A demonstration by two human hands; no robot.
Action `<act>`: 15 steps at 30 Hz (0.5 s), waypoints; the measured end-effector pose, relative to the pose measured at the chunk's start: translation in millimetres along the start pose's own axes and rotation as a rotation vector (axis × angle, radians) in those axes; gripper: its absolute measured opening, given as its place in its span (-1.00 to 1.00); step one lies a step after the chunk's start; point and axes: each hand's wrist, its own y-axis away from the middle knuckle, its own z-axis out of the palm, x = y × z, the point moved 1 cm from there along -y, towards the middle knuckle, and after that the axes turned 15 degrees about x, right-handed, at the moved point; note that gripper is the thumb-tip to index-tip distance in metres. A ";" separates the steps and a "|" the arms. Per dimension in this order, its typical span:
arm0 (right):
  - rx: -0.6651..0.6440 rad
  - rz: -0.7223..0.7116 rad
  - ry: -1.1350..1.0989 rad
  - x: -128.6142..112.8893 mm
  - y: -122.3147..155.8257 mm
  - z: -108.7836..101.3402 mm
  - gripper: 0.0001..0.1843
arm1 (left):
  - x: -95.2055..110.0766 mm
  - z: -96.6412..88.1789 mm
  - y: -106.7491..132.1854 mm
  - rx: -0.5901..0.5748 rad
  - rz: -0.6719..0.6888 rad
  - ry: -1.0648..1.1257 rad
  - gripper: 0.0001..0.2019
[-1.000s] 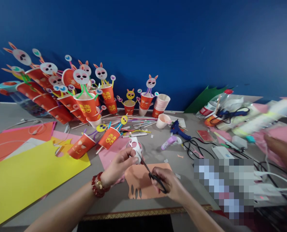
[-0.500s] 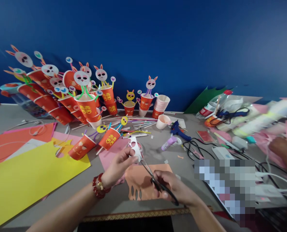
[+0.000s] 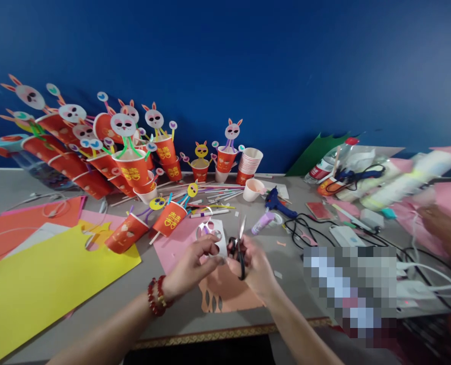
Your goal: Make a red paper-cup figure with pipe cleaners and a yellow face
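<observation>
My left hand [image 3: 198, 261], a red bead bracelet at its wrist, pinches a white paper sheet [image 3: 220, 233] that has round holes cut from it. Close beside it, my right hand [image 3: 256, 268] holds black-handled scissors [image 3: 241, 243] with the blades pointing up. The right fingertips also reach the lower edge of the white paper. Beneath both hands lies an orange paper sheet [image 3: 233, 294] with petal-shaped cutouts. Pink paper [image 3: 176, 243] lies to the left of it. Two tilted red paper cups with yellow figures stand nearby, one of them a red cup [image 3: 170, 219].
Several red cups with rabbit figures [image 3: 132, 170] crowd the back left. A stack of paper cups [image 3: 251, 162] stands mid-back. A blue glue gun [image 3: 278, 203], black cables and a plastic bottle [image 3: 324, 165] are to the right. Another person's hand [image 3: 442, 228] appears at the right edge. Yellow paper [image 3: 58, 289] covers the left.
My right hand has moved up to the left hand, and the scissors have swung from pointing at the paper to pointing upward. The white paper has tilted and shows more of its holes.
</observation>
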 end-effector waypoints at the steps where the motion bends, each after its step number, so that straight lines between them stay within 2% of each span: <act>1: -0.001 -0.015 0.032 1.6 -0.5 1.1 -0.73 | 0.7 -0.1 0.1 -0.009 0.011 -0.017 -0.85; 4: 0.005 -0.031 0.051 6.7 -1.3 1.6 -0.74 | 0.7 0.0 0.7 -0.029 0.028 -0.037 -0.86; 8: 0.137 -0.036 -0.096 8.9 2.2 4.0 -0.69 | -2.9 3.4 3.7 -0.009 -0.013 0.092 -0.90; 11: 0.255 -0.036 -0.190 8.3 9.6 10.9 -0.68 | -4.2 8.4 8.1 0.043 -0.094 0.187 -0.77; 15: 0.337 -0.028 -0.213 8.2 18.2 22.8 -0.66 | -2.8 13.0 12.4 0.151 -0.130 0.228 -0.78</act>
